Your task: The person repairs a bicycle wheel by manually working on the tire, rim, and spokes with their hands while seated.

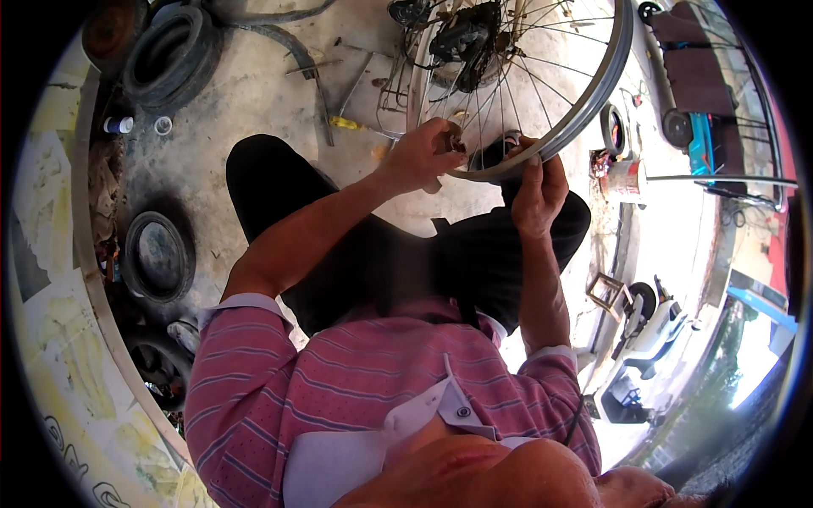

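A spoked bicycle wheel (pixel 600 87) with a bare grey metal rim stands in front of me, its near edge between my hands. The fingers of my right hand (pixel 539 193) are closed on the rim, thumb on the near side. My left hand (pixel 421 157) is curled at the rim's left near part, its fingers bent round a small dark thing (pixel 456 140) too small to name. Beyond, at the hub, sits a black rear derailleur (pixel 464 46) with its sprockets.
A yellow-handled screwdriver (pixel 345 123) lies on the concrete floor left of the wheel, near strips of dark rubber (pixel 296 52). Old tyres (pixel 174 59) are stacked at the far left. A white bucket (pixel 625 182) stands to the right, with a parked scooter (pixel 648 339) farther back.
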Action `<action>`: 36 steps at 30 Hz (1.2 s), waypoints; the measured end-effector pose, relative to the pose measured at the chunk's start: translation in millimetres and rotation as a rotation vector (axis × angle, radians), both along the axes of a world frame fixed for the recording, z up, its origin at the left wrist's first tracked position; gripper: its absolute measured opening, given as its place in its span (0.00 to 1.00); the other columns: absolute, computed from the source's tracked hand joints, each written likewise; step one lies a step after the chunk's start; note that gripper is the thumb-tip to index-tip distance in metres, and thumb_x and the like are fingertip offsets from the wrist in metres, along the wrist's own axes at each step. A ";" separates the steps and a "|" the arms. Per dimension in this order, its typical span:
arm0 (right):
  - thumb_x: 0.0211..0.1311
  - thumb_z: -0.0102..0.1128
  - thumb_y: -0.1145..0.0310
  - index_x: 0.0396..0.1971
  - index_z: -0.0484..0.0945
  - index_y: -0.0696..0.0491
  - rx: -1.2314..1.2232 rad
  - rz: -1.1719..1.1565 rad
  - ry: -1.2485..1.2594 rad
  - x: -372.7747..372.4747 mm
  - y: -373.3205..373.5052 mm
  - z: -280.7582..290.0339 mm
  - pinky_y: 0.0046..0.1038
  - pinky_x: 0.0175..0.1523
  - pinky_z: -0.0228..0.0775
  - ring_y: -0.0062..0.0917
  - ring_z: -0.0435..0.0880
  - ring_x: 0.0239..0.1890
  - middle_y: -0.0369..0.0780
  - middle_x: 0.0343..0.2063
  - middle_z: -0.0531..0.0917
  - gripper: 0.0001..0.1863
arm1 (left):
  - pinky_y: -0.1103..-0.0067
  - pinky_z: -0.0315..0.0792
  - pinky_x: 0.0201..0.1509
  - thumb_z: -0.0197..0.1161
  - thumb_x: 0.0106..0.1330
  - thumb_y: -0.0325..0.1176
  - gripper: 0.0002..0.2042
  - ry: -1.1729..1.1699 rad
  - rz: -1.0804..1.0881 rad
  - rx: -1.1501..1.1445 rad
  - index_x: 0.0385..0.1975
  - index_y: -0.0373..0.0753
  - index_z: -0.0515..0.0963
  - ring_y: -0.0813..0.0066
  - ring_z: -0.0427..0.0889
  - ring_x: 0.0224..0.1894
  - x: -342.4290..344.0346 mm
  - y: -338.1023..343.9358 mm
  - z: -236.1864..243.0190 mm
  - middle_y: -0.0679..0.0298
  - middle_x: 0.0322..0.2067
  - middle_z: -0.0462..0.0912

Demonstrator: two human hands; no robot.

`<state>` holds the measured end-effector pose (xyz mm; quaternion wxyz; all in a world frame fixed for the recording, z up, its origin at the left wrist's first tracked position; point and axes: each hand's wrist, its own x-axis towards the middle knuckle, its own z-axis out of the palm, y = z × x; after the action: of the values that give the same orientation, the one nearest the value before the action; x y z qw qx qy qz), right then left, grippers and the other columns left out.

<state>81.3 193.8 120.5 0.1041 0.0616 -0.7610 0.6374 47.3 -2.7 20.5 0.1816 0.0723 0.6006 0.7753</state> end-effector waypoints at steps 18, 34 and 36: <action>0.78 0.50 0.69 0.54 0.76 0.65 0.020 -0.039 -0.026 12.5 -2.9 -16.7 0.24 0.52 0.74 0.22 0.82 0.43 0.42 0.40 0.85 0.16 | 0.82 0.76 0.33 0.62 0.72 0.36 0.17 -0.206 -0.475 0.144 0.55 0.32 0.77 0.79 0.84 0.33 -28.9 -6.7 12.7 0.64 0.40 0.86; 0.78 0.51 0.66 0.55 0.75 0.63 0.027 -0.010 -0.056 4.6 2.3 -2.4 0.21 0.46 0.74 0.19 0.82 0.38 0.38 0.37 0.84 0.17 | 0.81 0.77 0.32 0.59 0.74 0.34 0.20 -0.354 -0.521 0.469 0.62 0.33 0.71 0.71 0.87 0.35 -30.6 0.8 9.2 0.61 0.45 0.83; 0.78 0.51 0.67 0.55 0.75 0.63 0.003 0.007 -0.045 4.1 0.4 4.3 0.21 0.46 0.74 0.19 0.82 0.38 0.38 0.36 0.84 0.16 | 0.80 0.78 0.32 0.60 0.74 0.34 0.20 -0.383 -0.507 0.505 0.61 0.33 0.71 0.72 0.87 0.35 -27.5 3.6 9.7 0.61 0.44 0.83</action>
<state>85.4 194.2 124.8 0.0845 0.0499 -0.7639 0.6378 19.8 1.0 30.2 0.4521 0.1148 0.3096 0.8286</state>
